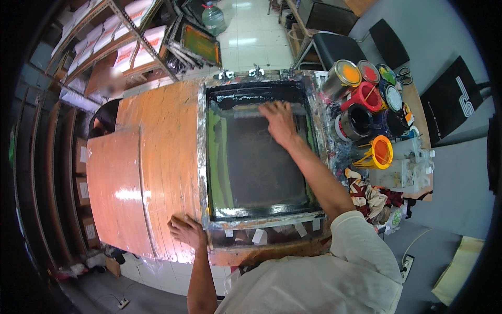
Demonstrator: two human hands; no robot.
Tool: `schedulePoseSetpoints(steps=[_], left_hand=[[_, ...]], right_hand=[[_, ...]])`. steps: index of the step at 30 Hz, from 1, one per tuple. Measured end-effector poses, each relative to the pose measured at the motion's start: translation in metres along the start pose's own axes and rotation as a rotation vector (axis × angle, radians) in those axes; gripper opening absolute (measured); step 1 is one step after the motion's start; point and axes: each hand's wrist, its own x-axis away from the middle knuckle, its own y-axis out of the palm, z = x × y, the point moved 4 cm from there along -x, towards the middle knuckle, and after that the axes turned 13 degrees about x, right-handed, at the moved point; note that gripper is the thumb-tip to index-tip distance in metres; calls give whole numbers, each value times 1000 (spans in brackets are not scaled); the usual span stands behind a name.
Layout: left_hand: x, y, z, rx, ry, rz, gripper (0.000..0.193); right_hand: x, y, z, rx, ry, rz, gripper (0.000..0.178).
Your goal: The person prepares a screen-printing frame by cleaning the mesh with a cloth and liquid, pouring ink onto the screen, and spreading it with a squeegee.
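Observation:
A screen-printing frame (203,157) lies flat on the wooden table, its mesh (264,162) dark grey with green strips along the sides. Black ink lines the inner edges, thickest at the far end. Near that far end, my right hand (280,123) grips a squeegee (243,111), a greyish bar lying across the mesh; the fingers partly hide it. My right forearm crosses the frame's right side. Beside the frame's near left corner, my left hand (188,231) rests on the table with its fingers apart, holding nothing.
Open ink cans (348,73) and tubs crowd the right side, with an orange tub (381,152) nearest the frame. Stained rags (368,196) lie below them. Hinge clamps (255,72) hold the frame's far edge. A wooden board (117,193) covers the table's left. Shelves (130,26) stand behind.

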Motion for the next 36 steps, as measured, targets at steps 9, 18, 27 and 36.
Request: schedulePoseSetpoints(steps=[9,18,27,36], left_hand=[[-6,-4,6,82,-51,-53,61],[-6,-5,5,80,-71,-60,62],[-5,-5,3,84,-104,-105,64],[-6,-5,5,96,-106,-94,64]], right_hand=[[-52,22,34,-36,98,13,37],[-100,23,-18,-43,43,-71,34],[-25,-8,4,-131,83,-65,47],[-86,18,-17,-95,75,-230,46]])
